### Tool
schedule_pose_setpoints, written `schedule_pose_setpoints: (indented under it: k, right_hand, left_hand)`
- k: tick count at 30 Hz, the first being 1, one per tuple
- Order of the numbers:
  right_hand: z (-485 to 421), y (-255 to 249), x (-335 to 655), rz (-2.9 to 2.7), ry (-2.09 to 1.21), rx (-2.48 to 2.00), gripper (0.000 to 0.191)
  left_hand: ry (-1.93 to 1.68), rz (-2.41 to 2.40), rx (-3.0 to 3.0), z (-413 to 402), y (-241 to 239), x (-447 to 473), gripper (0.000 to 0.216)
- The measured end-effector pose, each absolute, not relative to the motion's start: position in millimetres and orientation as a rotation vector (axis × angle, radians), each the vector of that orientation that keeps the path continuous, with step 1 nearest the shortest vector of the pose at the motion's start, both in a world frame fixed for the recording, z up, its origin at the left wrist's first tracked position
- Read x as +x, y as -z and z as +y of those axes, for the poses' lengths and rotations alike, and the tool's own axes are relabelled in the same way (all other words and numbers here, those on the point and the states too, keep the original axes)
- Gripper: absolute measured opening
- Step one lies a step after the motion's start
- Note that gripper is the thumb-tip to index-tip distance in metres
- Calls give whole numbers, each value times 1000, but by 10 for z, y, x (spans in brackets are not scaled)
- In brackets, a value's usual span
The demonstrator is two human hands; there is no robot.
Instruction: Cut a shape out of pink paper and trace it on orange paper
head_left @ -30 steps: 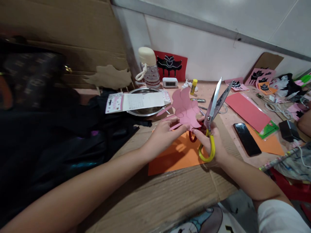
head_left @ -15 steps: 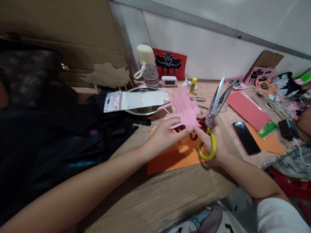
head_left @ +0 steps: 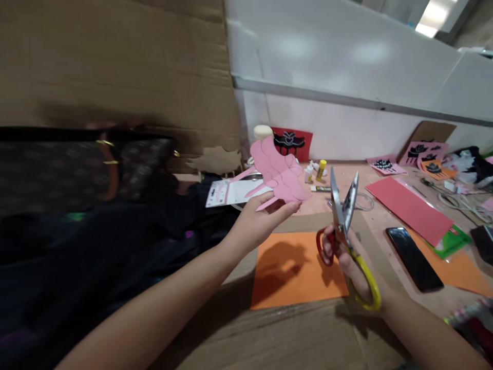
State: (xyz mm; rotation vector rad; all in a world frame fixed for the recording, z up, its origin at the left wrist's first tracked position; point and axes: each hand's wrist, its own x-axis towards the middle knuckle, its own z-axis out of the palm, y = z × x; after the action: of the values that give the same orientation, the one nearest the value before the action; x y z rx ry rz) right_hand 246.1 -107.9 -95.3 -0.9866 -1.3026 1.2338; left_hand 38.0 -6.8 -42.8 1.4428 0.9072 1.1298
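Note:
Between the thumb and fingers of my left hand (head_left: pixel 265 216) is a pink paper cutout (head_left: pixel 277 169), wavy-edged, with drawn curved lines and thin strips sticking out to the left. It is held up above the table. My right hand (head_left: pixel 352 259) grips scissors (head_left: pixel 341 216) with one red and one yellow handle; the blades point upward and are spread apart. Under both hands lies an orange paper sheet (head_left: pixel 296 288), with shadows of the cutout and hand on it.
A black phone (head_left: pixel 414 259) and a red paper sheet (head_left: pixel 410 210) lie on the right. At the back stand a yellow glue stick (head_left: pixel 321 169) and a red card (head_left: pixel 302 144) with a black decorated shape. Dark cloth (head_left: pixel 154 252) covers the left side.
My hands have moved apart. The right hand, with the scissors, has let go of the paper's edge and dropped lower right. The left hand still holds the cutout. The camera view has tilted up and left.

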Motion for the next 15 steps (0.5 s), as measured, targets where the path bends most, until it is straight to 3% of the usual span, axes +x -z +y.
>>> schedule_pose_setpoints:
  k: [5, 15]
  right_hand:
    - [-1164, 1058, 2402, -1391, -1494, -965, 51]
    - [-1145, 1011, 2329, -1459, -1497, -993, 51]
  left_hand:
    - [-1291, 1001, 1508, -48, 258, 231, 37]
    - [-1250, 1082, 1554, -97, 183, 183, 34]
